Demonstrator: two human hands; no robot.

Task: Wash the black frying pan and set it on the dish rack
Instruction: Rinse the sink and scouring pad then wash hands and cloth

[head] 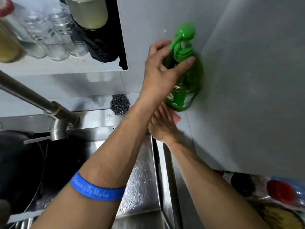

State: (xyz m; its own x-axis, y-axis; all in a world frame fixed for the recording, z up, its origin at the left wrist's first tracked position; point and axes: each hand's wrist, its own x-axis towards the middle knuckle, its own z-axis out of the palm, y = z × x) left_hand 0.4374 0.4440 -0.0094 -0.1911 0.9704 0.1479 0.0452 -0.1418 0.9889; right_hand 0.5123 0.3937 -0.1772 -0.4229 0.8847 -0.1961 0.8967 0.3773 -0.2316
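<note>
The black frying pan (19,162) lies in the steel sink (142,171) at the lower left, under the faucet (61,123). A green pump bottle of dish soap (186,83) stands on the counter against the grey wall. My left hand (163,68), its arm wearing a blue wristband, grips the bottle's neck just below the pump head, thumb on the right side. My right hand (162,125) rests with fairly straight fingers on a pink sponge (176,119) at the bottle's base. My left wrist hides its fingertips.
A steel wool scourer (119,104) sits on the ledge behind the sink. Several clear glasses (54,35) and a black bag stand on a shelf at the upper left. Red and blue items (282,192) lie at the lower right.
</note>
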